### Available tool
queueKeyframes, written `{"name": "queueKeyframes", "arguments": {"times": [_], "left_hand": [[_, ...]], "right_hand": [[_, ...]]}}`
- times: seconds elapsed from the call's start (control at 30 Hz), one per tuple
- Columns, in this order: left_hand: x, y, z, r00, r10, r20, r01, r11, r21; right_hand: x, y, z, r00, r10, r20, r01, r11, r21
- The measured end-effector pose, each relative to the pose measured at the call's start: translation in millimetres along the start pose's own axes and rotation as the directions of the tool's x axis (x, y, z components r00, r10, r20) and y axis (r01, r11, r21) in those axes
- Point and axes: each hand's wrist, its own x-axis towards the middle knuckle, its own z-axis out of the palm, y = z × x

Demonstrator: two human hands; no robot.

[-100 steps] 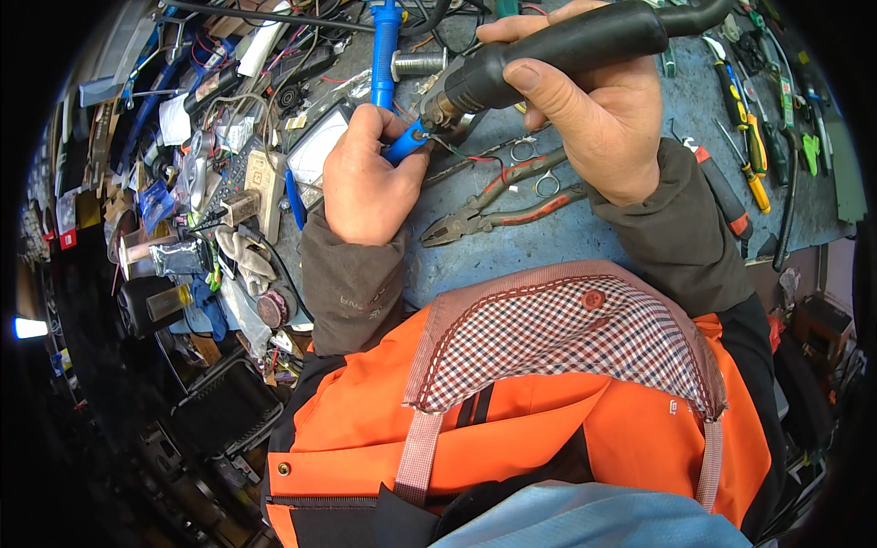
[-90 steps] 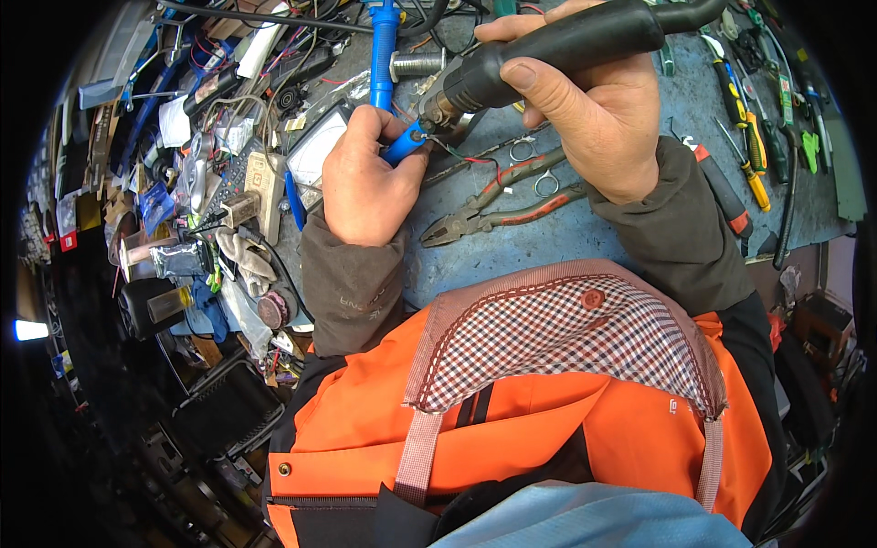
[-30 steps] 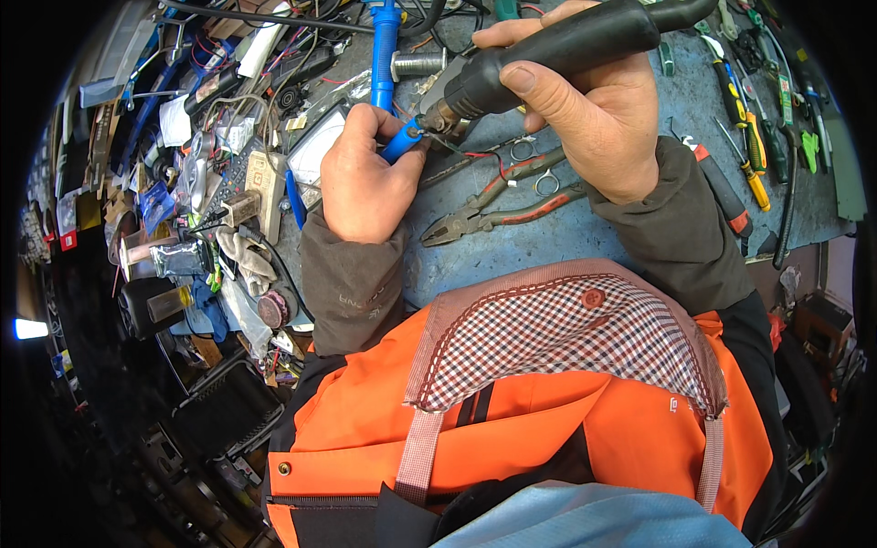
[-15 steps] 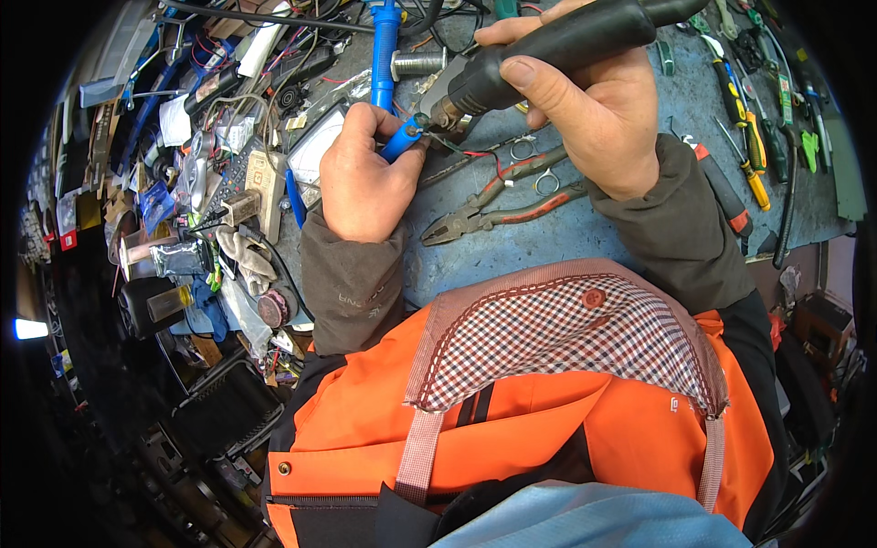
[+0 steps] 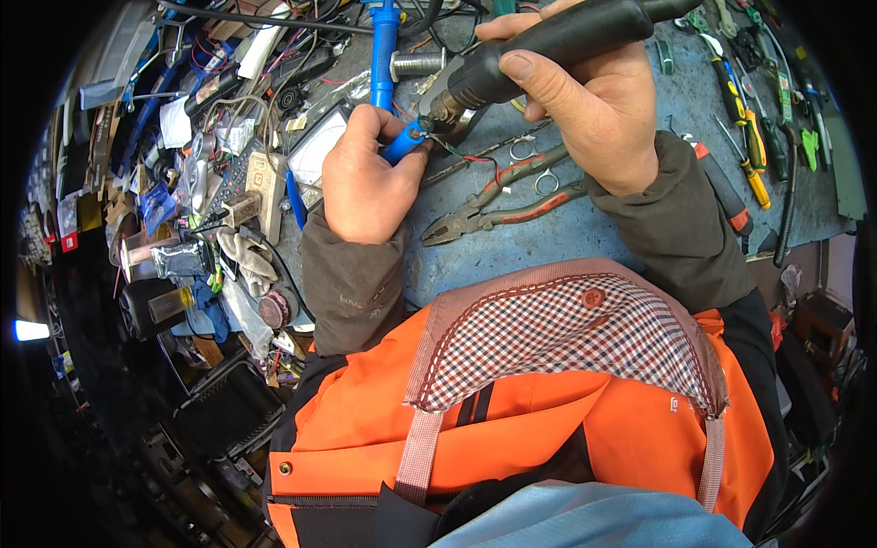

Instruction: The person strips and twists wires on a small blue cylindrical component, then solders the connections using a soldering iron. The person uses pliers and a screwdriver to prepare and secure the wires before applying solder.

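My left hand (image 5: 367, 178) is closed round a small blue cylinder (image 5: 403, 144), whose end pokes out between thumb and forefinger. Thin wires trail from that end towards the pliers (image 5: 468, 220), which lie on the bench with their jaws pointing left. In my right hand (image 5: 605, 123) is a soldering iron with a thick black handle (image 5: 557, 57), slanted down to the left. Its metal end meets or nearly meets the cylinder's end; I cannot tell if they touch. Just beyond stand a spool of solder wire (image 5: 418, 63) and a ribbed blue tube (image 5: 384, 59).
Cables, a remote control, a pale plug strip (image 5: 265, 196) and mixed parts crowd the bench's left side. Screwdrivers (image 5: 754, 142) and other hand tools lie at the right. A red-and-black handled tool (image 5: 724, 192) rests beside my right sleeve, near the bench edge.
Both hands stay nearly in place. The soldering iron has shifted very slightly to the left and down, while the blue cylinder remains in my left hand.
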Motion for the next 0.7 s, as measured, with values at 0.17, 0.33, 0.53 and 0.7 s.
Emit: {"name": "queueKeyframes", "arguments": {"times": [0.17, 0.33, 0.53, 0.7], "left_hand": [[-0.5, 0.2, -0.1, 1.0, 0.005, 0.026, -0.005, 1.0, -0.005], [-0.7, -3.3, 0.9, 0.998, 0.039, 0.051, -0.039, 0.999, 0.009], [-0.5, -0.2, 0.5, 0.998, 0.022, 0.051, -0.022, 1.0, 0.001], [0.1, 0.6, -0.5, 0.998, 0.015, 0.055, -0.016, 1.0, 0.021]], "right_hand": [[0.4, 0.1, 0.3, 1.0, -0.01, -0.004, 0.01, 1.0, 0.002], [0.2, 2.5, 0.1, 0.999, -0.047, -0.001, 0.047, 0.999, -0.004], [-0.1, -0.2, 1.0, 0.998, -0.053, 0.018, 0.054, 0.998, -0.014], [-0.5, -1.7, 2.1, 0.996, -0.086, 0.028, 0.086, 0.996, -0.027]]}}
